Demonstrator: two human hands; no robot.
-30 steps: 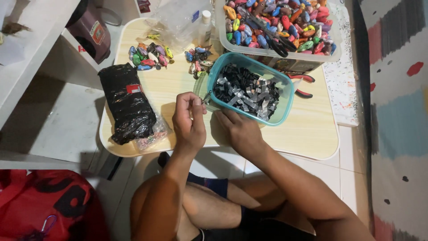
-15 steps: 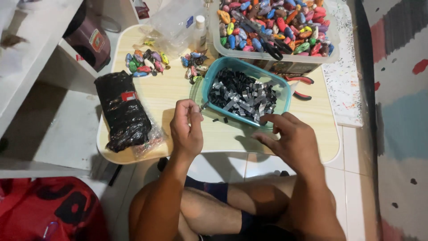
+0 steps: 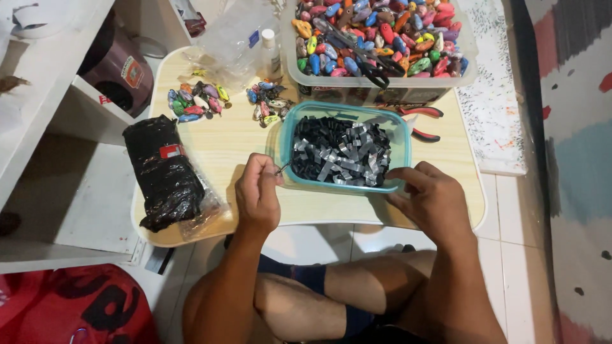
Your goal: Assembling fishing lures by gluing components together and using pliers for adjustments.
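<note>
Wooden lap table [image 3: 255, 143], left hand [image 3: 257, 194] pinching small metal piece [image 3: 281, 169], right hand [image 3: 432, 199] loosely open touching teal tub [image 3: 398, 167]

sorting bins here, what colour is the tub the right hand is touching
Teal tub, seen in the head view.

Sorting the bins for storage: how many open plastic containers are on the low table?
2. A teal tub of small black and grey pieces sits mid-table, the right hand at its near rim. A clear bin of colourful small pieces stands behind it. None looks hidden.
</note>
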